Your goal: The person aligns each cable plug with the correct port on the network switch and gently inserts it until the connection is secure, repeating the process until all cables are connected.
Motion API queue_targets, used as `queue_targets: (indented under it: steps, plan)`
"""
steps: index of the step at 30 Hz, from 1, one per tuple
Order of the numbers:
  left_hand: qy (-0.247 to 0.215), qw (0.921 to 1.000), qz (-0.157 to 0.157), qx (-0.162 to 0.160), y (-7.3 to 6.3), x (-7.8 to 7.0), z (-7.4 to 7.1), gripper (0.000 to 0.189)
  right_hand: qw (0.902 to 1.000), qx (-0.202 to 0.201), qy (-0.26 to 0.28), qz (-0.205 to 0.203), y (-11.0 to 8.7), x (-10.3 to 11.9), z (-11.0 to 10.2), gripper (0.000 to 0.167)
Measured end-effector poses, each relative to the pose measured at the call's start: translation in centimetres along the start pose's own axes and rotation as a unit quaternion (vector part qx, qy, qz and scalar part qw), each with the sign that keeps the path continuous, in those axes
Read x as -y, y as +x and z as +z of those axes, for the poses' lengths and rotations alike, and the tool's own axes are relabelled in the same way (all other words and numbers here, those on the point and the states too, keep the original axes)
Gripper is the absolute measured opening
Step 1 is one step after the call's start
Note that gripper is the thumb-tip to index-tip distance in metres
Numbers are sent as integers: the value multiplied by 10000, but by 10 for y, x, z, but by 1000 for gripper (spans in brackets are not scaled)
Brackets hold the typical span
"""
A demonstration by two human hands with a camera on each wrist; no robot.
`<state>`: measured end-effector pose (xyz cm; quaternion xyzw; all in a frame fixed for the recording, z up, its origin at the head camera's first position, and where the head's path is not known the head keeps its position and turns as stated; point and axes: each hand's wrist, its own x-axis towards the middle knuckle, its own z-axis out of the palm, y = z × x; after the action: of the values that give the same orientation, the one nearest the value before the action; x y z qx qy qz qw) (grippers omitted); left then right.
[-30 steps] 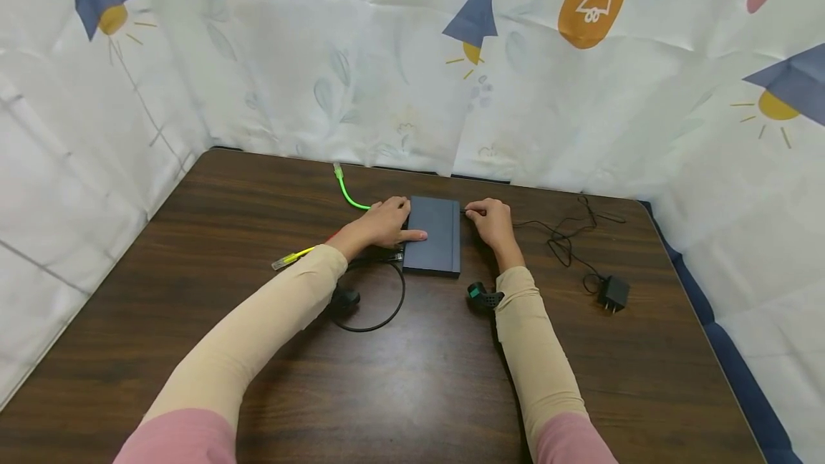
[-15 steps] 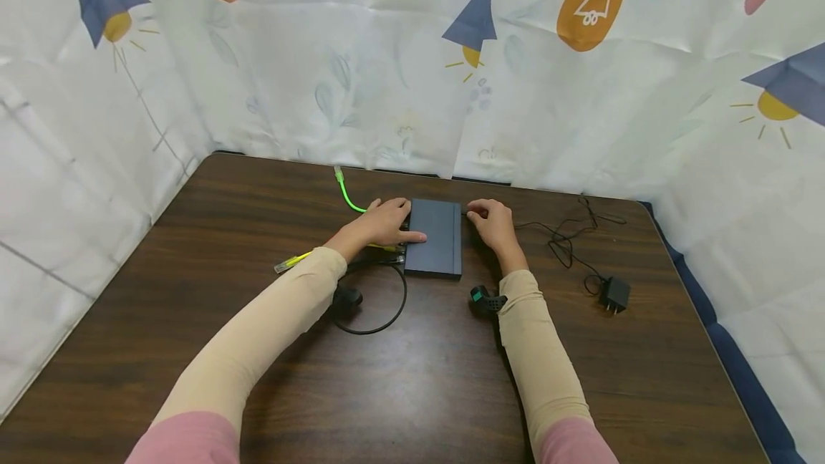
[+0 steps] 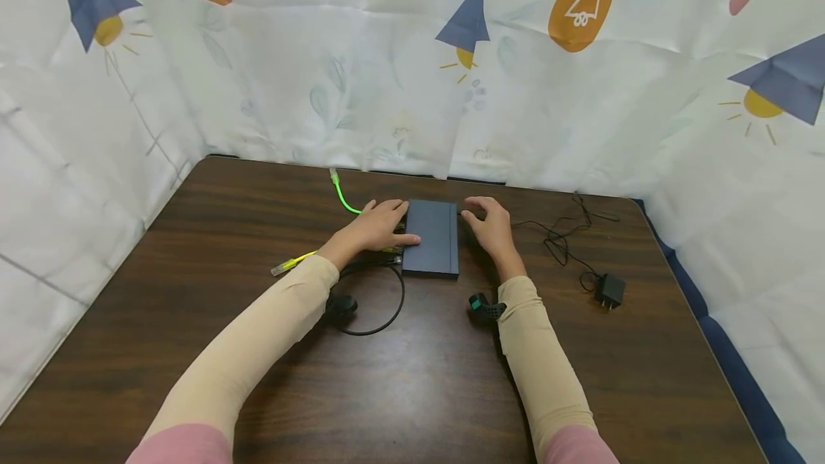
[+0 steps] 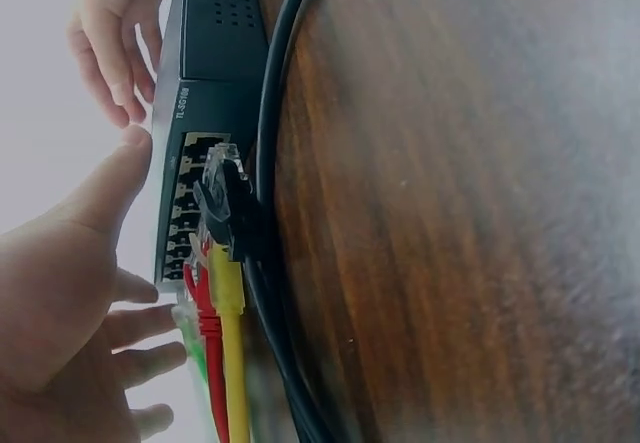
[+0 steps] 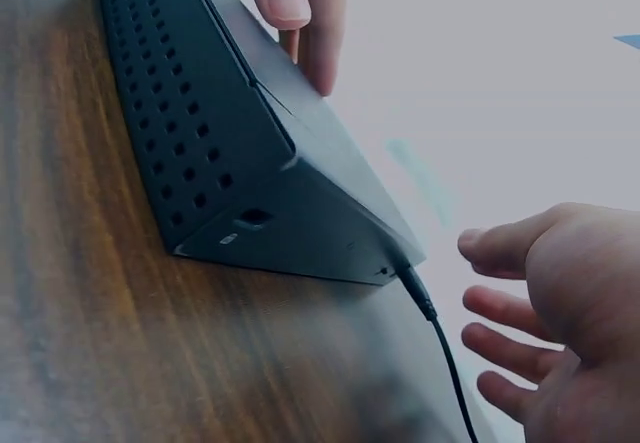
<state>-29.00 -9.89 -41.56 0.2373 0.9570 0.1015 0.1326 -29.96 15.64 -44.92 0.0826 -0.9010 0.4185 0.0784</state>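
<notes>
A dark network switch [image 3: 430,238] lies on the table, its row of ports [image 4: 188,203] facing left. My left hand [image 3: 380,226] rests at its port side, the thumb laid over the top and the fingers stretched out. Red [image 4: 208,323], yellow [image 4: 230,333] and green [image 3: 344,197] network cables run to the ports. A black cable's clear-tipped connector [image 4: 228,198] overlaps the ports in the left wrist view. On the opposite side, a slim black power plug [image 5: 415,288] sits in the switch's jack. Beside it my right hand [image 3: 493,228] holds nothing, its thumb and fingers spread apart.
A thin black cord [image 3: 561,242] trails right to a power adapter [image 3: 609,291] with prongs. The black network cable [image 3: 370,333] loops near the left wrist. A printed white curtain [image 3: 399,77] hangs behind the brown table [image 3: 412,392].
My right thumb and fingers, earlier pinching at the power plug, have come apart and let it go. The left hand stays on the switch.
</notes>
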Motion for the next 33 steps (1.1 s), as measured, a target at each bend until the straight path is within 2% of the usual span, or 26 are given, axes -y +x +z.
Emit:
queue_targets:
  steps: [10, 28, 33]
  plan:
    - [-92, 9999, 58, -127, -9, 4, 5, 89, 9996, 51, 275, -73, -13, 3, 3, 32]
    - [-213, 9990, 302, -255, -28, 6, 6, 86, 9994, 199, 136, -235, -40, 9, 6, 39]
    - [-410, 9980, 345, -326, -34, 8, 7, 85, 9990, 232, 212, -320, -48, 13, 5, 40]
